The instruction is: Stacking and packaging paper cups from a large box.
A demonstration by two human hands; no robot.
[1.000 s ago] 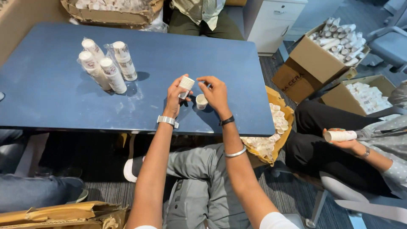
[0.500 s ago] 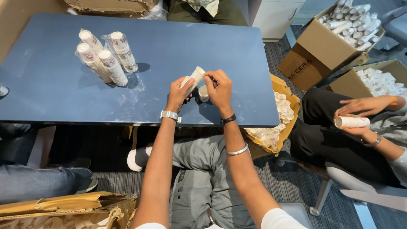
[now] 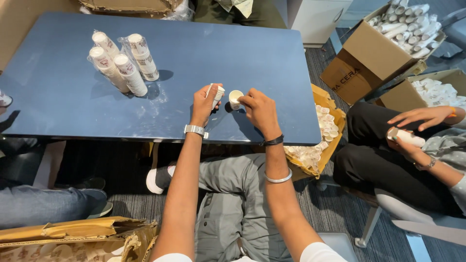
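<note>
I'm looking down over the blue table, and both my hands are up at its near edge. My left hand is wrapped shut around a short stack of paper cups, its long axis tilted up and to the right, open mouth pointing toward the other hand. My right hand pinches a single paper cup by the rim with fingertips, mouth upward; whether it rests on the table I can't tell. That loose cup lies just right of the stack's mouth, near but not touching, so the right hand is the nearer one. Four wrapped sleeves of cups stand well apart at far left. A neighbour's hand holds another sleeve.
</note>
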